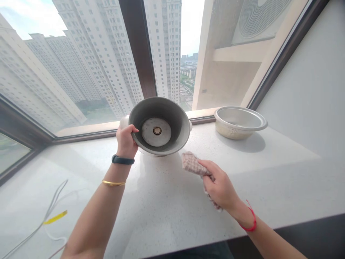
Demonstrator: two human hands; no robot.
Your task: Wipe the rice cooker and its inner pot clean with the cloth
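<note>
My left hand (pixel 126 141) grips the left rim of a rice cooker body (pixel 176 133), thumb over the edge. The cooker is tilted so that its grey inside faces me, with a round metal heating plate (pixel 147 133) and a small round centre piece at the bottom. In my right hand (pixel 219 185) is a folded, checked pinkish cloth (pixel 192 162), closed in the fingers. The cloth is just below and right of the cooker, apart from it. The cooker's outer side is mostly hidden.
A metal inner pot (pixel 234 132) stands on the white sill (pixel 167 208) at the back right, near the wall. Thin cables (pixel 52 201) with a yellow tag (pixel 56 217) lie at the left. Window frames (pixel 138 46) rise behind the cooker; the sill's front edge is nearest me.
</note>
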